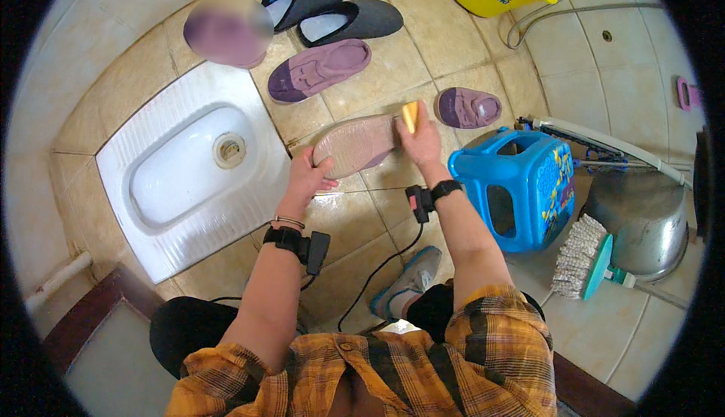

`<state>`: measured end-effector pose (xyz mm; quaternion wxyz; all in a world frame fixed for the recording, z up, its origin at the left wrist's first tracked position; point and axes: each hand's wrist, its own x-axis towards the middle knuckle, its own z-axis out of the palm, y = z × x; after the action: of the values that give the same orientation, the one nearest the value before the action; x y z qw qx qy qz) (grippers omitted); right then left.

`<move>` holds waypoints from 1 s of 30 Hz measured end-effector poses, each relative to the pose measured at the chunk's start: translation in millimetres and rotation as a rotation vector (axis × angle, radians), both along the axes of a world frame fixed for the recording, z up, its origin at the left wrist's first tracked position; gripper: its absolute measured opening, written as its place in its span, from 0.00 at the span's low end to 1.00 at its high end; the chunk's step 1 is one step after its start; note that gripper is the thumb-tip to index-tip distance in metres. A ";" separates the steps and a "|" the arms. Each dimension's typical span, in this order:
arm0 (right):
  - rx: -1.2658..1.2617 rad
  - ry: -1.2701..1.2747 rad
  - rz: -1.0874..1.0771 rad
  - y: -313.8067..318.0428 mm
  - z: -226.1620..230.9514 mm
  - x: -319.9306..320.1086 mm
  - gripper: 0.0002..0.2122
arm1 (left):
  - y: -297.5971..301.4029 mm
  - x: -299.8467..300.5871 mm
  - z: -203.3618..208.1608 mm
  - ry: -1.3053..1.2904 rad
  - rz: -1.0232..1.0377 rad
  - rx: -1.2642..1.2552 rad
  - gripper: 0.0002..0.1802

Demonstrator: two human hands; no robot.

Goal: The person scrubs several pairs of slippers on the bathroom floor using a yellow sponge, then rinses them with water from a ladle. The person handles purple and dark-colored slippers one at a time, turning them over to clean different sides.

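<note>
Across the middle, a slipper (356,146) lies sideways — left hand (306,175) gripping one end, right hand (421,142) clasping a yellow block (410,116) at the other.

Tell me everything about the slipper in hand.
The slipper shows its sole: pale pink, rubbery-looking, finely textured, shiny as if wet. Some purple upper shows at its lower edge. It spans left to right, between toilet and blue stool. The left hand grips its left end; the right hand, holding a yellow block, overlaps its right end, contact unclear.

Four purple shoes (320,70), one blurred; two grey slippers (377,20)
</note>
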<state>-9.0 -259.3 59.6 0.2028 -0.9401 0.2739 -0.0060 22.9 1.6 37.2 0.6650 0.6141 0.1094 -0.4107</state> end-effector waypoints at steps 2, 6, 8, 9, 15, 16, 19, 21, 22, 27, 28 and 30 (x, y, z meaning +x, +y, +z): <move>0.044 -0.115 0.177 32.6 -1.0 -0.1 0.36 | -3.0 1.0 -2.1 -0.002 0.023 -0.033 0.22; 0.016 -0.074 0.665 53.8 -15.9 0.4 0.34 | -3.3 0.4 -3.7 0.020 0.089 -0.099 0.22; -0.096 -0.021 0.186 30.8 -16.7 2.8 0.34 | -1.3 -0.3 -3.0 0.010 0.113 -0.103 0.22; -0.044 0.211 0.083 7.7 -11.2 5.0 0.35 | -0.5 0.2 -2.6 0.012 0.112 -0.102 0.21; -0.153 0.137 0.041 -5.8 15.8 9.2 0.33 | -2.7 1.7 -7.4 -0.010 0.104 -0.102 0.21; -0.042 0.022 0.148 15.6 12.1 5.5 0.33 | -3.4 -2.3 -9.1 0.000 0.106 -0.099 0.21; -0.023 -0.130 0.595 55.7 -7.2 -1.1 0.34 | -3.8 -4.9 -16.4 -0.013 0.131 -0.143 0.21; -0.049 -0.001 0.212 36.9 -16.9 -5.9 0.35 | -5.2 -8.7 -20.1 -0.103 0.131 -0.110 0.21; -0.107 -0.028 0.030 25.7 -23.3 -6.7 0.36 | -5.7 -9.3 -22.2 -0.165 0.160 -0.111 0.21; -0.170 0.150 -0.095 -59.8 -12.7 -8.6 0.37 | -8.0 -5.8 -28.4 -0.584 0.066 0.164 0.18; -0.130 0.199 -0.167 -62.4 -4.3 -4.5 0.37 | -6.3 -5.0 -27.4 -0.651 0.030 0.303 0.18; -0.075 -0.036 -0.068 -46.3 12.1 6.2 0.37 | -3.7 -6.8 -23.7 -0.746 0.017 0.349 0.18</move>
<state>-2.8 -305.6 71.7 0.1722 -0.9369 0.3016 -0.0401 16.1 -2.0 13.5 0.5484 0.8234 -0.0662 -0.1298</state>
